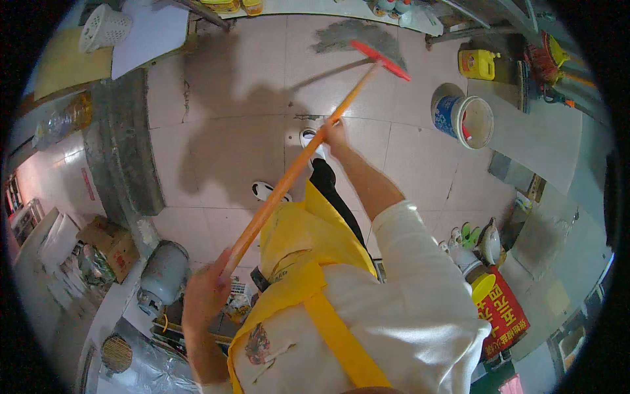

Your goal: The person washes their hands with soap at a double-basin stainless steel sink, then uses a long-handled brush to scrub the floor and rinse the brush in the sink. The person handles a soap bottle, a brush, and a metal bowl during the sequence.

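A mop with a long orange-brown wooden handle (281, 191) slants across the view from lower left to upper right. Its red head bar (393, 68) lies low over the tiled floor (418, 167), and grey strands (352, 38) spread out beyond the bar. My right hand (335, 136) grips the handle around its middle, with the arm stretched forward. Close to my left side, my left hand (209, 283) is closed around the handle's upper end. This hand looks slightly blurred. Below the handle my feet in white shoes (268, 191) stand apart.
A white bucket with a blue label (450, 115) stands right of the mop head, a red item inside. Behind it is a yellow jug (477, 64). A grey gas cylinder (165, 276) and a cardboard box (109, 246) are at left. A red sign (504, 315) bearing writing is at right.
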Action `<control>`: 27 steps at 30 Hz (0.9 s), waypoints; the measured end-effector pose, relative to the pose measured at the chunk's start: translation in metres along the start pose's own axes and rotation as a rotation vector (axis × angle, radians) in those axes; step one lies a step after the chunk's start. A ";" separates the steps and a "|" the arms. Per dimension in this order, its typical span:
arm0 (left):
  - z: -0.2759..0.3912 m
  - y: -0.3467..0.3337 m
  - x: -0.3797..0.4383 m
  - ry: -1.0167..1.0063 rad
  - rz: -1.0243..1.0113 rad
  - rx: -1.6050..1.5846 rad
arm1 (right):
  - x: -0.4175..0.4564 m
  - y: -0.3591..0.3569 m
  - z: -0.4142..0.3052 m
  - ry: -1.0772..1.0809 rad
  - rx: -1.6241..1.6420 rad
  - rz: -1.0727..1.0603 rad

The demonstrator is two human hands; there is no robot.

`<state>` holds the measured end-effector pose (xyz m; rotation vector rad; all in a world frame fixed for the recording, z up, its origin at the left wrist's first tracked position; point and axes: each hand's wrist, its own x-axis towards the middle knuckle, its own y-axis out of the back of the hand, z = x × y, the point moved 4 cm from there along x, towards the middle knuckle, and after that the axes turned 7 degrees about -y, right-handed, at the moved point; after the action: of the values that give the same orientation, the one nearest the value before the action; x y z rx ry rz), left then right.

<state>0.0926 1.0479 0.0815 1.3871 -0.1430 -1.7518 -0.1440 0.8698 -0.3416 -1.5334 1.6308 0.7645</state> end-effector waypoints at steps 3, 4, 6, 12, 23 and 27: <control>0.033 -0.006 0.066 -0.220 -0.065 0.151 | 0.038 0.055 -0.050 -0.038 -0.091 0.116; 0.043 -0.002 0.080 -0.248 -0.056 0.188 | 0.051 0.071 -0.058 -0.086 -0.038 0.087; 0.053 0.006 0.092 -0.303 -0.036 0.249 | 0.057 0.074 -0.064 -0.147 0.049 0.061; 0.005 0.048 0.045 -0.284 0.109 0.409 | 0.000 -0.019 -0.055 -0.223 0.031 0.039; -0.143 0.102 -0.184 0.160 0.376 0.142 | -0.129 -0.291 0.112 -0.344 0.070 -0.393; -0.185 0.084 -0.268 0.194 0.484 0.115 | -0.159 -0.368 0.199 -0.510 -0.086 -0.742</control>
<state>0.2925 1.2535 0.2574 1.4506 -0.4402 -1.2195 0.2448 1.0842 -0.2874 -1.6606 0.5916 0.7198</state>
